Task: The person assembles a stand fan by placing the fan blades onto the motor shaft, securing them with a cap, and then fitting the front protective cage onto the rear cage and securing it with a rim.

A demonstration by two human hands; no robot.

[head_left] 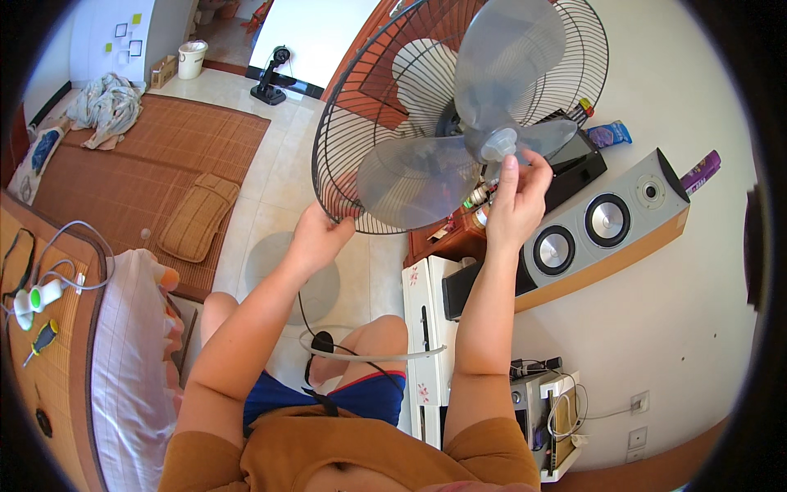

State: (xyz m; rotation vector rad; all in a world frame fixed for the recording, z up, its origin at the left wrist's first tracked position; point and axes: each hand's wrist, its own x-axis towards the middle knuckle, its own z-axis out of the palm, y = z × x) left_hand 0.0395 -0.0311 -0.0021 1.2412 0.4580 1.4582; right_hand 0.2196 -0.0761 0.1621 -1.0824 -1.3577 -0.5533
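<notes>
Several translucent grey blades (510,61) stand in front of a black wire guard (369,115), with a clear hub cap (499,146) at their centre. The right hand (518,195) has its grip pinching the cap's lower right side, thumb and index finger against it (how tightly, I cannot tell). The left hand (318,239) has its grip closed on the guard's lower left rim. Below, a round grey disc (283,261) lies on the floor (283,184), just beside the brown mat's (164,156) lower right corner.
</notes>
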